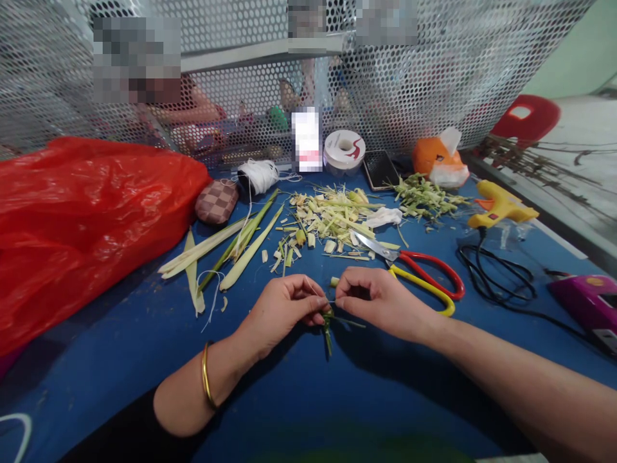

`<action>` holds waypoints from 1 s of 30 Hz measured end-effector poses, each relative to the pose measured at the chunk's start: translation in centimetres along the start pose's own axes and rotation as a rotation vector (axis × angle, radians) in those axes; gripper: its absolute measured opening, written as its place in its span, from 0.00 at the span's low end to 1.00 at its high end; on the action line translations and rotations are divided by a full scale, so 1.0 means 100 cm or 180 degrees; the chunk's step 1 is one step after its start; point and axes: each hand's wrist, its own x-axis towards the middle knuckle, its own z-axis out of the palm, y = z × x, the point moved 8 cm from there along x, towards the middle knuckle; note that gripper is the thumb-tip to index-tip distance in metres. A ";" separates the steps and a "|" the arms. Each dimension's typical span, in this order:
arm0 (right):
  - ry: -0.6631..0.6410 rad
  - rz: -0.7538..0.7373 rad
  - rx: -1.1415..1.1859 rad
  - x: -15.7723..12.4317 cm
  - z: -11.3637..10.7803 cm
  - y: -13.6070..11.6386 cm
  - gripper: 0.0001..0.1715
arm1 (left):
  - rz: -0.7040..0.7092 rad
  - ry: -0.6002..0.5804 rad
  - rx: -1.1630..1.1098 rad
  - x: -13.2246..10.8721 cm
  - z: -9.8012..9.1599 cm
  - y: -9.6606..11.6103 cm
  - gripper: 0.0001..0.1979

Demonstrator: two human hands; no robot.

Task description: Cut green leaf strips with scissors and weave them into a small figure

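Note:
My left hand [289, 305], with a gold bangle at the wrist, is closed in a pinch on a small green plant piece [328, 334]. Its thin stems poke out below the fingertips. Close beside it, my right hand [371, 299] pinches a fine pale thread [331, 301] that spans the short gap between both hands. The fingers partly hide the plant piece and the thread's ends. Just beyond my right hand lie scissors [402, 258] with one red and one yellow handle. A heap of cut pale-green leaf scraps [332, 215] is spread on the blue table [308, 405].
Long leaf strips [253, 247], a spool of white string [259, 177] and a checkered pouch [216, 201] lie left. A red plastic bag [87, 225] fills the far left. Rightward are a yellow glue gun [501, 204] and black cord [506, 289]. A perforated metal screen [231, 96] stands behind.

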 end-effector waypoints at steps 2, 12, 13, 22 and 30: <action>-0.0083 -0.0033 -0.0114 0.000 0.001 -0.002 0.07 | -0.0023 0.0000 -0.0011 0.000 -0.001 0.001 0.07; 0.0016 -0.0151 0.0275 0.000 0.000 -0.003 0.05 | -0.0004 0.0055 0.0082 0.000 0.001 0.000 0.08; 0.0166 -0.0097 0.0536 0.001 -0.001 0.001 0.07 | 0.0022 0.0058 0.0133 0.000 0.002 0.001 0.07; 0.0056 -0.0293 0.0234 -0.001 0.013 0.001 0.13 | 0.0691 0.0092 0.1013 -0.003 0.001 0.012 0.01; 0.0040 -0.0573 -0.0571 -0.005 0.013 -0.007 0.12 | 0.1935 0.0460 0.2870 -0.022 0.009 0.038 0.07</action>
